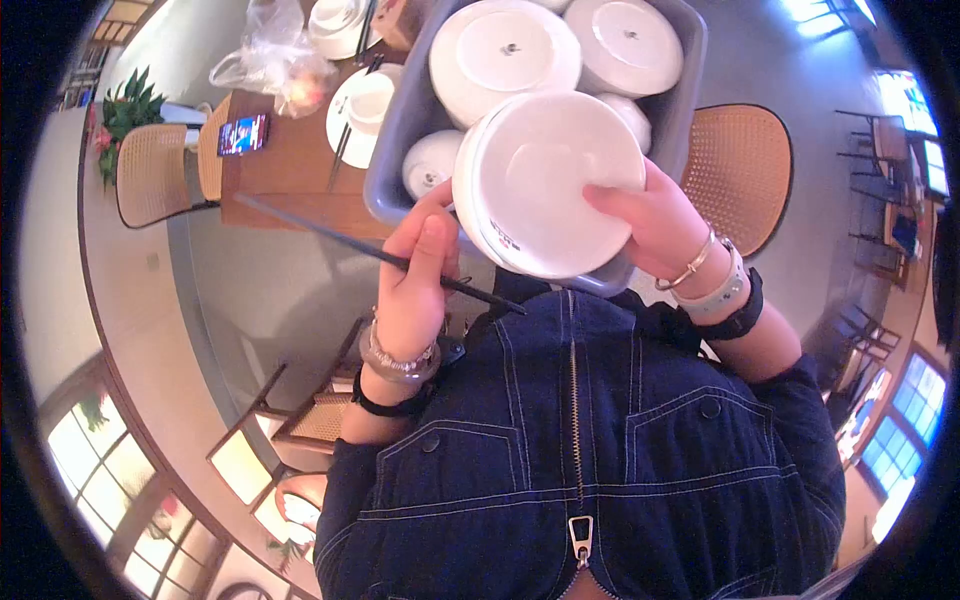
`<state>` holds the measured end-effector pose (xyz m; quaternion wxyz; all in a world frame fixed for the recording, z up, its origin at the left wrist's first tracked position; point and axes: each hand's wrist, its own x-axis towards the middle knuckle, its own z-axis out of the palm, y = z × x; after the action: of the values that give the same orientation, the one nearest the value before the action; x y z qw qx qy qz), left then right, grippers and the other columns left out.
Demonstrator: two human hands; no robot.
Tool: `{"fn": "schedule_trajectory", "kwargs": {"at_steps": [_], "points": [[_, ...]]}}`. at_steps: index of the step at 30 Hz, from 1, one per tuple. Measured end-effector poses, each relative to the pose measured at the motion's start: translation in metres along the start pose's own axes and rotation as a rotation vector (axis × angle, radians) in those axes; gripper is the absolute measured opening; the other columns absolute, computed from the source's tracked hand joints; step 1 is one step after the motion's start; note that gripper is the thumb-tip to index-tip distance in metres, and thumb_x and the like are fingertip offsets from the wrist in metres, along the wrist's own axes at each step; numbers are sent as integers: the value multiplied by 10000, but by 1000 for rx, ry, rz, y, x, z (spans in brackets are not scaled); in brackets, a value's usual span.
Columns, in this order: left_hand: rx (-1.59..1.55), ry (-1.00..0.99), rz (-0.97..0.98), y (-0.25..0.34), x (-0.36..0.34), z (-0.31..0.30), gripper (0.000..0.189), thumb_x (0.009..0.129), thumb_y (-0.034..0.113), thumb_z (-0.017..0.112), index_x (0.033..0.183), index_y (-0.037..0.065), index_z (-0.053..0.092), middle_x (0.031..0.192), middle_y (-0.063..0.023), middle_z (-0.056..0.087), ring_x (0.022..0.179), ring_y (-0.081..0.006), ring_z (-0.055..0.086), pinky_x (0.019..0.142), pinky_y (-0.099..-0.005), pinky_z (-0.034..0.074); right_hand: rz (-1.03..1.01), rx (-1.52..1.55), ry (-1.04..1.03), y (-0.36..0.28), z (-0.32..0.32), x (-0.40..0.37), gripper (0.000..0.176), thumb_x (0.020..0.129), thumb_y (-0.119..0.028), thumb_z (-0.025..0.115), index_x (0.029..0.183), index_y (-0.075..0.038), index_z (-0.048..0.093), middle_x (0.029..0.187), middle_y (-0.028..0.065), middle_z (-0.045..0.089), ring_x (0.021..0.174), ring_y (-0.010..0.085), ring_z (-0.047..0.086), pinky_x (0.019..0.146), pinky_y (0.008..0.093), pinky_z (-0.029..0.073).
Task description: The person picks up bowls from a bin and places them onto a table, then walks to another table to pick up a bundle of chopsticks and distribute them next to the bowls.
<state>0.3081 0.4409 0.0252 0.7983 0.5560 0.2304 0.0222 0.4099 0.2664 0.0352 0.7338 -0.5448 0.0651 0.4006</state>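
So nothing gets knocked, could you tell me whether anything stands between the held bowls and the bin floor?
Yes: upturned white dishes fill much of the bin, apparently partly beneath the held bowls. Nothing visible blocks the way above them.

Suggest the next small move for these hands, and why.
Probably lower the bowls into the gray bin, right hand leading: they're already over its near end, it holds similar dishes, and the left hand also grips a dark stick.
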Motion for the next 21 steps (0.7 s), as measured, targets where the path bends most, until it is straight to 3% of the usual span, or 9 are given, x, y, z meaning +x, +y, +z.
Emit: {"fn": "schedule_trajectory", "kwargs": {"at_steps": [3, 7, 8, 11, 12, 13, 16, 19, 21], "points": [[99, -86, 151, 12, -12, 27, 358, 861, 250, 417, 1033, -59, 476, 526, 90, 315, 436, -14, 254, 398, -177, 179, -26, 128, 17, -14, -14, -36, 378, 751, 15, 519, 1115, 11, 420, 1046, 108, 515, 942, 198, 523, 819, 327, 433], [134, -221, 193, 13, -36, 70, 411, 859, 281, 415, 1055, -77, 461, 599, 82, 352, 516, -14, 303, 456, -160, 209, -113, 195, 4, -26, -53, -91, 378, 747, 22, 524, 1111, 5, 425, 1041, 112, 517, 938, 208, 529, 822, 338, 437], [200, -197, 187, 14, -46, 88, 472, 868, 307, 381, 1111, -94, 434, 539, 96, 304, 490, 5, 253, 458, -154, 203, -134, 207, 13, -29, -65, -105, 378, 747, 22, 524, 1111, 5, 425, 1041, 112, 517, 938, 208, 529, 822, 338, 437], [288, -248, 263, 4, -69, 132, 480, 867, 317, 381, 1095, -102, 444, 536, 101, 302, 493, 8, 256, 458, -156, 199, -122, 243, 19, -30, -105, -150, 417, 737, 49, 491, 1143, -3, 414, 1047, 94, 524, 947, 183, 518, 823, 312, 420], [292, -262, 285, -3, -78, 148, 434, 867, 303, 395, 1056, -76, 489, 603, 69, 396, 519, 11, 279, 466, -152, 216, -139, 268, 3, -29, -120, -167, 414, 737, 52, 488, 1140, -2, 416, 1043, 96, 527, 946, 181, 519, 823, 309, 421], [302, -288, 292, -12, -88, 166, 434, 867, 303, 395, 1056, -76, 489, 603, 69, 396, 519, 11, 279, 466, -152, 216, -156, 294, -10, -28, -136, -184, 411, 737, 54, 484, 1138, -1, 418, 1039, 97, 530, 945, 179, 520, 823, 306, 421], [308, -251, 314, -34, -116, 229, 329, 862, 272, 432, 933, -27, 552, 827, -26, 515, 556, -11, 326, 492, -162, 268, -218, 330, 46, -20, -188, -237, 420, 728, 62, 482, 1138, -9, 422, 1040, 90, 531, 945, 176, 518, 824, 306, 419], [420, -339, 372, -64, -129, 277, 324, 858, 282, 445, 877, -24, 550, 826, -33, 533, 569, -35, 366, 502, -175, 304, -346, 399, 77, -11, -231, -293, 452, 704, 75, 476, 1143, -21, 425, 1046, 82, 529, 957, 172, 509, 835, 298, 411], [490, -413, 306, -73, -145, 323, 310, 854, 288, 455, 817, -8, 542, 799, -39, 549, 594, -60, 417, 511, -191, 348, -469, 394, 127, 3, -266, -321, 481, 676, 77, 476, 1143, -28, 425, 1044, 73, 529, 969, 163, 496, 848, 294, 398]]}}
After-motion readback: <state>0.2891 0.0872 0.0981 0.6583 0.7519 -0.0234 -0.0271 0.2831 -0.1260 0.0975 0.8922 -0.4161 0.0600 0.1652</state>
